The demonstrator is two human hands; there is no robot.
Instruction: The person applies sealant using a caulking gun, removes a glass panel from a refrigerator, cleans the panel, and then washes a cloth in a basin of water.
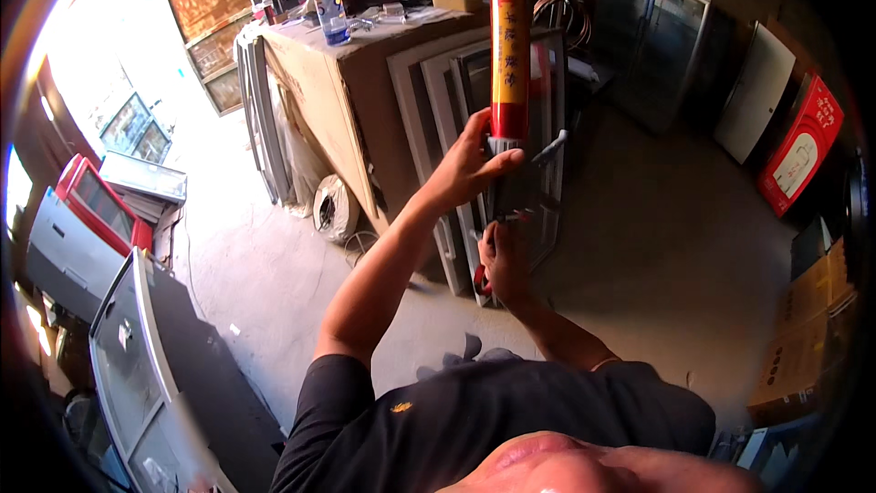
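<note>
A long red and yellow tube [508, 46], like a sealant cartridge, stands upright in front of me in a dispensing gun [504, 145] with a grey collar. My left hand [464, 169] is closed round this collar at the tube's bottom, its thumb across the front. Lower down, my right hand [502, 260] grips the gun's handle, where a small red part shows beside the fingers; the handle is partly hidden by that hand. A small grey nozzle-like piece [552, 148] juts out to the right of the collar, though I cannot tell whether it is attached.
Framed panels [424, 105] lean against a large box [310, 82] topped with clutter and a bottle [330, 9]. A cable coil [330, 208] lies on the floor. Glass doors [128, 347] stand left; a fridge [652, 36], red panel [801, 141] and cartons [789, 361] stand right.
</note>
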